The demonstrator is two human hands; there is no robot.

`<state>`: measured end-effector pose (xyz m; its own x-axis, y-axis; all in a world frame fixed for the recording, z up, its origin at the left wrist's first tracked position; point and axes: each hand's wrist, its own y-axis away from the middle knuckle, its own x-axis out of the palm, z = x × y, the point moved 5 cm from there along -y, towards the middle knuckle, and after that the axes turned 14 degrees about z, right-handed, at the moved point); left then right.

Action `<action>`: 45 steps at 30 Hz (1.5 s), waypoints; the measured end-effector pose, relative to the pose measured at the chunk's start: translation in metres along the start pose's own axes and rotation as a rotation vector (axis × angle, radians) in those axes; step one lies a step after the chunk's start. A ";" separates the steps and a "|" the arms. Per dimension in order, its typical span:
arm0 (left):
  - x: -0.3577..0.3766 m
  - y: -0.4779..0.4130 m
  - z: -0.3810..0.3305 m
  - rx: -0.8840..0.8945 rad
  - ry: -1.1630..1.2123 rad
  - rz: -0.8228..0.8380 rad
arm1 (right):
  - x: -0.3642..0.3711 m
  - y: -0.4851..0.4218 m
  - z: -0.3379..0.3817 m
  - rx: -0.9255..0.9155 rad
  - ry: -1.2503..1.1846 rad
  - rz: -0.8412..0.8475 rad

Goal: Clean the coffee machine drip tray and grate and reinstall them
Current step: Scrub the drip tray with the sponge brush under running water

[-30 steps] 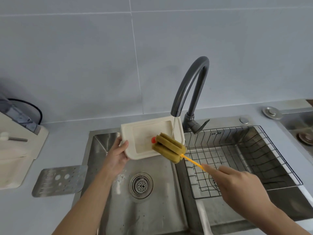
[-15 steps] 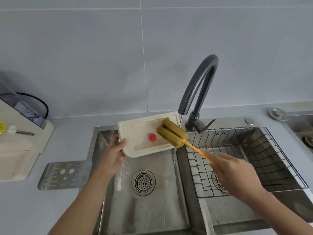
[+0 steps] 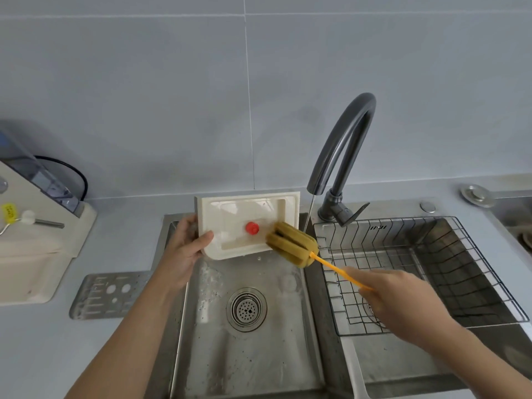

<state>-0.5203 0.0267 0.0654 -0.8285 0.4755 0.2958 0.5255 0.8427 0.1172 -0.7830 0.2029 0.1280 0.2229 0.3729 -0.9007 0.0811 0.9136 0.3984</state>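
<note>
My left hand (image 3: pixel 184 249) grips the left edge of the cream drip tray (image 3: pixel 227 214), tilted over the left sink basin with its inside facing me. A red float (image 3: pixel 252 228) sits in the tray's middle. My right hand (image 3: pixel 394 295) holds the orange handle of a yellow sponge brush (image 3: pixel 292 244), whose head touches the tray's lower right corner. The metal grate (image 3: pixel 110 293) lies flat on the counter left of the sink. The cream coffee machine (image 3: pixel 31 240) stands at the far left.
A dark curved faucet (image 3: pixel 342 148) runs a thin stream of water just right of the tray. The left basin has a round drain (image 3: pixel 246 309). A wire rack (image 3: pixel 417 272) fills the right basin. Grey tiled wall behind.
The sponge brush slid from the tray's upper right area down to its lower right corner. The tray now shows more of its inside and sits a little left of the stream.
</note>
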 end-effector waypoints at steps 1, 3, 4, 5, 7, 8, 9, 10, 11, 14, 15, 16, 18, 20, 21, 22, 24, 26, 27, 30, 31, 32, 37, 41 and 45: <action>0.000 0.001 -0.004 0.013 -0.036 0.004 | -0.001 0.003 -0.004 0.016 -0.023 0.023; -0.004 0.002 -0.012 0.024 -0.078 -0.009 | 0.003 0.006 -0.013 0.063 -0.033 0.072; -0.006 0.004 -0.018 0.031 -0.092 -0.026 | 0.007 0.008 -0.018 0.078 -0.041 0.083; -0.008 0.006 -0.022 0.026 -0.129 -0.052 | 0.012 0.010 -0.022 0.086 -0.062 0.087; -0.009 0.010 -0.031 0.022 -0.231 -0.063 | 0.026 0.014 -0.027 0.097 -0.117 0.076; -0.009 0.014 -0.036 0.017 -0.286 -0.075 | 0.033 0.016 -0.028 0.098 -0.147 0.070; -0.007 0.017 -0.041 0.010 -0.348 -0.088 | 0.041 0.017 -0.029 0.097 -0.178 0.072; -0.006 0.020 -0.045 -0.001 -0.415 -0.096 | 0.048 0.018 -0.029 0.097 -0.217 0.083; -0.004 0.024 -0.049 -0.009 -0.471 -0.101 | 0.053 0.019 -0.029 0.099 -0.255 0.099; 0.002 0.033 -0.055 -0.033 -0.616 -0.114 | 0.065 0.022 -0.029 0.105 -0.321 0.110; 0.005 0.036 -0.058 -0.044 -0.671 -0.132 | 0.068 0.023 -0.029 0.108 -0.340 0.103; 0.007 0.040 -0.060 -0.059 -0.723 -0.153 | 0.070 0.025 -0.028 0.112 -0.357 0.103; 0.011 0.046 -0.065 -0.077 -0.820 -0.178 | 0.074 0.027 -0.024 0.119 -0.372 0.126; 0.015 0.050 -0.069 -0.082 -0.904 -0.190 | 0.077 0.028 -0.024 0.138 -0.364 0.145; 0.017 0.052 -0.071 -0.083 -0.932 -0.194 | 0.078 0.029 -0.024 0.150 -0.361 0.151; 0.019 0.054 -0.072 -0.081 -0.946 -0.196 | 0.079 0.029 -0.025 0.157 -0.356 0.156; 0.021 0.057 -0.072 -0.083 -0.929 -0.201 | 0.080 0.030 -0.027 0.157 -0.358 0.156; 0.021 0.060 -0.070 -0.089 -0.852 -0.206 | 0.079 0.030 -0.030 0.169 -0.373 0.136; 0.020 0.061 -0.067 -0.097 -0.780 -0.213 | 0.077 0.030 -0.033 0.182 -0.380 0.123; 0.015 0.064 -0.054 -0.126 -0.555 -0.247 | 0.073 0.031 -0.042 0.214 -0.401 0.055; 0.012 0.064 -0.047 -0.141 -0.476 -0.263 | 0.072 0.030 -0.047 0.227 -0.411 0.028; 0.009 0.063 -0.040 -0.154 -0.382 -0.281 | 0.071 0.029 -0.052 0.244 -0.430 -0.001; 0.007 0.056 0.002 -0.266 0.041 -0.307 | 0.077 0.013 -0.084 0.333 -0.520 -0.094; 0.022 0.041 0.033 -0.341 0.248 -0.245 | 0.095 -0.011 -0.103 0.387 -0.543 -0.084; 0.037 0.027 0.045 -0.360 0.339 -0.168 | 0.123 -0.039 -0.107 0.409 -0.540 -0.042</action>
<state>-0.5454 0.0783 0.0371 -0.8294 0.1827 0.5279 0.4734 0.7318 0.4904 -0.8628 0.2310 -0.0169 0.6571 0.1080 -0.7461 0.4376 0.7512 0.4942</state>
